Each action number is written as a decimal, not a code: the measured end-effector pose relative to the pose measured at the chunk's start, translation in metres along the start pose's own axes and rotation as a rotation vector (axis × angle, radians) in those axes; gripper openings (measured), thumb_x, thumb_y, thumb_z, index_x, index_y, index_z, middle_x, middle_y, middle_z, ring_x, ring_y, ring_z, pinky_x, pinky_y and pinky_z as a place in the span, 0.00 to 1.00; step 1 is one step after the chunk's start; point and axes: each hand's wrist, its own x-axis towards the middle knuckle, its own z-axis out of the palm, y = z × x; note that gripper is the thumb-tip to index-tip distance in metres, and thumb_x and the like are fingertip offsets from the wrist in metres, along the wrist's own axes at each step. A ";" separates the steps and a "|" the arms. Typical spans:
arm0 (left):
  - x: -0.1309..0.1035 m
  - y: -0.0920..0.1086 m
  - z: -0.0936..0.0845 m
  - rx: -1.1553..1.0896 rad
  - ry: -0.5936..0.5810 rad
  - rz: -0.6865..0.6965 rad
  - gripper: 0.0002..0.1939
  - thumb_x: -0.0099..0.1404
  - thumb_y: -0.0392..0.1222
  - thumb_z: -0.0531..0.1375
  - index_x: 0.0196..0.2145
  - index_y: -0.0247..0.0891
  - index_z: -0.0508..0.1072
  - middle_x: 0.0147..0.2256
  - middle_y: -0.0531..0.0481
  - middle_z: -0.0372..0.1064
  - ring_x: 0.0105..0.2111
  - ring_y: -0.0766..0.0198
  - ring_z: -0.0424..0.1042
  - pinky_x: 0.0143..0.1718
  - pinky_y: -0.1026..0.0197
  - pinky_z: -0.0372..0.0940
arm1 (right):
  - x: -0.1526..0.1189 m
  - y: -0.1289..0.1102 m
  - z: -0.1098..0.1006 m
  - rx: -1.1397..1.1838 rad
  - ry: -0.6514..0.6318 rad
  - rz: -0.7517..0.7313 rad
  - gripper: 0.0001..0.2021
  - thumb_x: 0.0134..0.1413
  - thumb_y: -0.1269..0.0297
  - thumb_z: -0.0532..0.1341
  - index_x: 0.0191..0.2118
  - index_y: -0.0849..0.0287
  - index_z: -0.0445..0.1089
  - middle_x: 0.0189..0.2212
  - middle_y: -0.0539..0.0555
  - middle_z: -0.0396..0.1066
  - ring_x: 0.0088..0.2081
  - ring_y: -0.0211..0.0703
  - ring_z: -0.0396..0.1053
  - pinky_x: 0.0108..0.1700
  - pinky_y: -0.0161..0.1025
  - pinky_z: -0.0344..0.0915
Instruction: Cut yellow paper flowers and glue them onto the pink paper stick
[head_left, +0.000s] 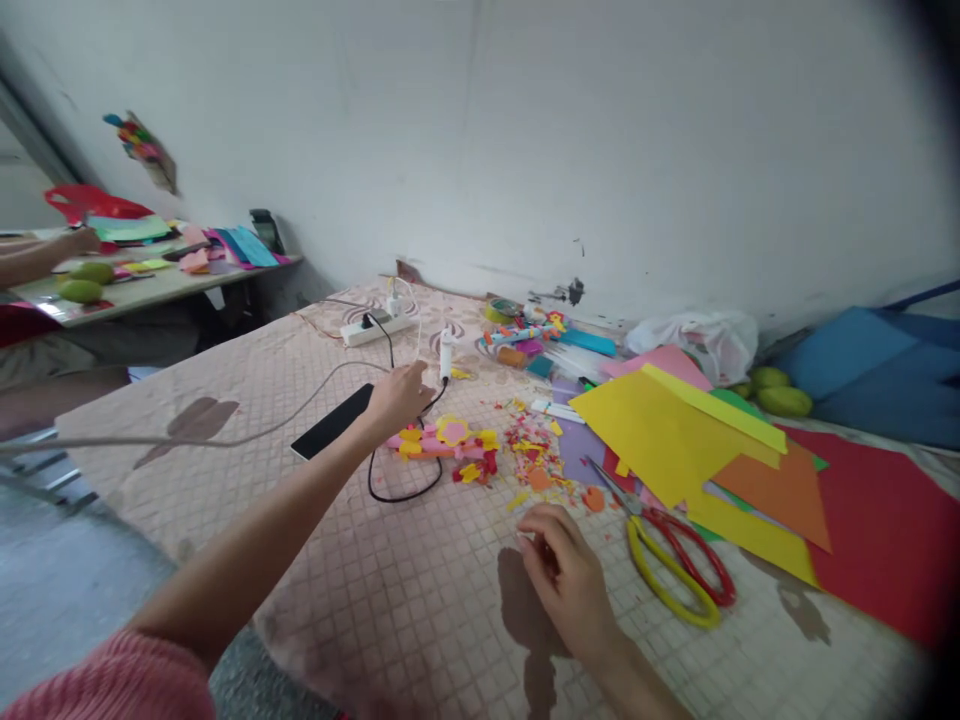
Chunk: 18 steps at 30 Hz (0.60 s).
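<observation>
Mostly pink, yellow-flowered craft piece (431,442).

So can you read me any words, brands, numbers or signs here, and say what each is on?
None that I can read.
Power strip: any print is too small or blurred.
Scissors: no mark can be made out.
Coloured paper: no writing visible.
Wall: dark smudges, not letters.

No readable text or numbers.
</observation>
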 end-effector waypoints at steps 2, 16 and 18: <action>0.015 0.006 0.006 -0.021 -0.007 -0.002 0.18 0.57 0.42 0.58 0.44 0.34 0.69 0.42 0.39 0.70 0.46 0.50 0.67 0.46 0.55 0.59 | -0.002 0.001 0.002 0.015 -0.014 0.013 0.07 0.58 0.73 0.53 0.39 0.54 0.64 0.36 0.54 0.67 0.39 0.42 0.68 0.38 0.37 0.67; 0.095 -0.001 0.059 -0.332 -0.105 -0.391 0.16 0.53 0.50 0.63 0.31 0.35 0.67 0.17 0.54 0.57 0.19 0.65 0.62 0.20 0.65 0.54 | -0.006 0.001 0.008 0.085 -0.071 0.073 0.06 0.56 0.71 0.53 0.32 0.55 0.65 0.30 0.52 0.67 0.34 0.41 0.68 0.35 0.36 0.65; 0.095 -0.002 0.061 -0.370 -0.112 -0.415 0.14 0.53 0.47 0.64 0.29 0.35 0.67 0.15 0.55 0.55 0.18 0.67 0.60 0.18 0.65 0.52 | -0.005 0.000 0.008 0.091 -0.070 0.079 0.06 0.56 0.71 0.53 0.32 0.56 0.65 0.30 0.52 0.67 0.34 0.41 0.68 0.35 0.36 0.65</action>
